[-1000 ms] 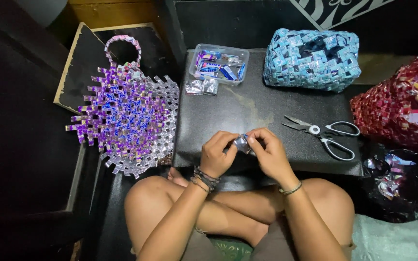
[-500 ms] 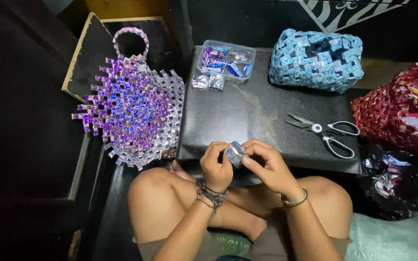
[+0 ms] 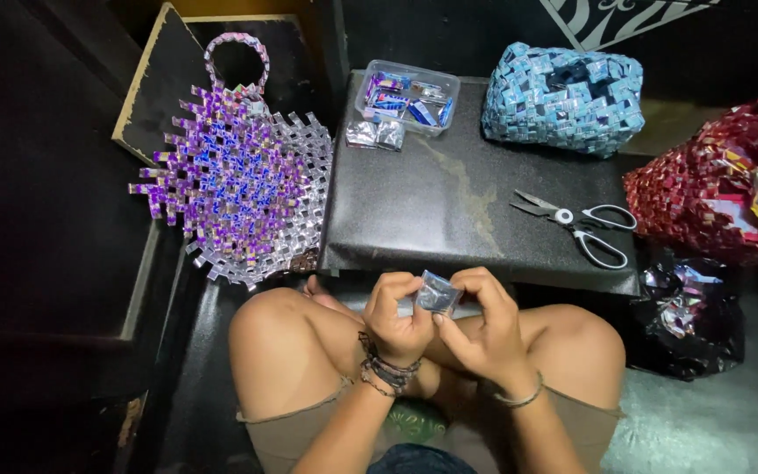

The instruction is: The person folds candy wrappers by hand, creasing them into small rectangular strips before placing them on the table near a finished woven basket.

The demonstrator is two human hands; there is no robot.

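My left hand (image 3: 396, 316) and my right hand (image 3: 482, 325) meet above my crossed legs, at the near edge of the low black table (image 3: 449, 202). Both pinch a small folded silvery wrapper piece (image 3: 438, 292) between thumbs and fingertips. Bracelets circle both wrists. On the table lie white-handled scissors (image 3: 576, 226) to the right, and two folded silver pieces (image 3: 375, 134) beside a clear plastic tray (image 3: 407, 95) of wrapper strips at the far edge.
A purple-and-silver woven panel with a loop handle (image 3: 237, 167) lies left of the table on a dark board. A blue woven bag (image 3: 563, 96) sits at the far right of the table. A red woven piece (image 3: 721, 184) and a black bag of foil scraps (image 3: 686, 316) lie at right.
My hands have drawn back from over the table's edge toward my lap, still working the small folded piece between the fingers. The view has shifted a little.
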